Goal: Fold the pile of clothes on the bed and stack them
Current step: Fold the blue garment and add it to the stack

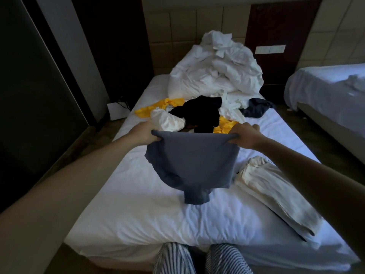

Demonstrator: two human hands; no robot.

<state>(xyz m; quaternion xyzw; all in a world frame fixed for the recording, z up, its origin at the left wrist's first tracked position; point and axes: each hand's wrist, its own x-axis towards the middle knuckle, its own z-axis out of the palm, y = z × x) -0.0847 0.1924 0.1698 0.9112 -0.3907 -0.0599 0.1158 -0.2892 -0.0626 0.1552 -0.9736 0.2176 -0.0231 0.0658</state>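
Observation:
I hold a grey-blue garment (192,165) up over the white bed (138,214). My left hand (143,133) grips its top left corner, and my right hand (245,136) grips the top right corner. The cloth hangs down and its lower end touches the sheet. Behind it lies the unfolded pile: a black garment (201,113), yellow pieces (158,108), a white piece (167,120) and a dark blue one (256,109). A folded cream-white garment (272,192) lies on the bed at the right, under my right forearm.
A heap of white bedding (215,72) fills the head of the bed. A second bed (327,89) stands at the right across a narrow floor gap. A dark wall panel (29,105) runs along the left. My striped trouser legs (201,260) touch the bed's foot.

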